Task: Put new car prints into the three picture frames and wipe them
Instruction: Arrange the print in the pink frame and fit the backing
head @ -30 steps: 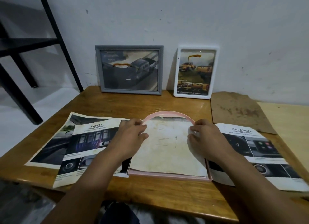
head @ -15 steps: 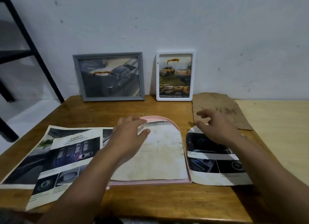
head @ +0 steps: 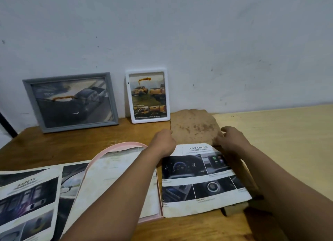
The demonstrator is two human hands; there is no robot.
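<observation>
Stained brown backing board (head: 195, 127), arch-topped, both hands (head: 164, 140) apart at its side edges, grip unclear

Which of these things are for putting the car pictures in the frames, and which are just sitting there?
For the job:
grey frame
white frame
pink arched frame
ADVANCED print
SAFETY print
brown backing board, with the left hand and right hand at its edges

Just there:
black stand leg
pale board
</observation>
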